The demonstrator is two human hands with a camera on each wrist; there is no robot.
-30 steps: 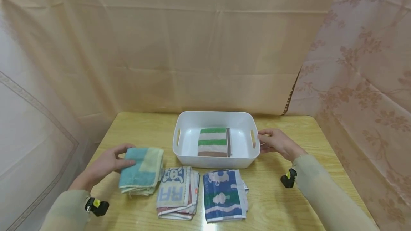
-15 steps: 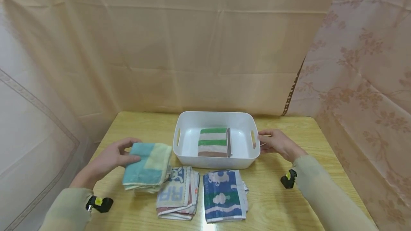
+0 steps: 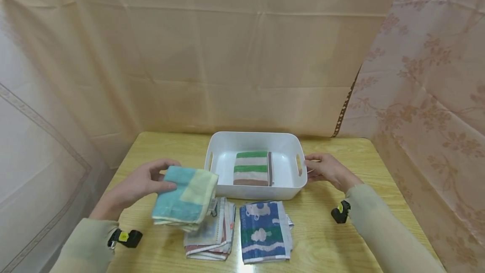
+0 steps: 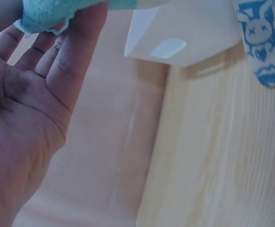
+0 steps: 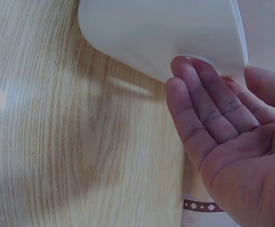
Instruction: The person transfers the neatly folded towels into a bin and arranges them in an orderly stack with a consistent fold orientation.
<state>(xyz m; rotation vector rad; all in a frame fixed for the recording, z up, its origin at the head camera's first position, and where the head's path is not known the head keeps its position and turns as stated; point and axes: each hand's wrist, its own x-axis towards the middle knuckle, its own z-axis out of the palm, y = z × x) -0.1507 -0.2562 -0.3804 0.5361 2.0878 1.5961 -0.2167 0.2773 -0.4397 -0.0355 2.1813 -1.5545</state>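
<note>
On the left, my left hand (image 3: pixel 145 182) pinches a folded teal and pale yellow towel (image 3: pixel 185 197) between thumb and fingers. The towel overlaps the front left corner of a white plastic bin (image 3: pixel 251 191) and part of a beige patterned folded towel (image 3: pixel 212 239). A teal edge of the held towel (image 4: pixel 47 16) shows by the fingers in the left wrist view. At the bin's right handle slot, my right hand (image 3: pixel 327 169) holds on lightly, fingertips (image 5: pixel 182 66) against the outer wall and thumb by the rim. Inside the bin lies a green, white and brown striped towel (image 3: pixel 251 168).
A blue and green folded towel (image 3: pixel 265 231) with animal and tree patterns lies in front of the bin. Everything stands on a wooden table (image 3: pixel 341 239). Beige cloth (image 3: pixel 242 66) hangs behind it, floral cloth (image 3: pixel 428 108) at the right.
My left hand has carried the teal and yellow towel to the right, from beside the beige patterned towel to partly over it. The right hand and bin stay in place.
</note>
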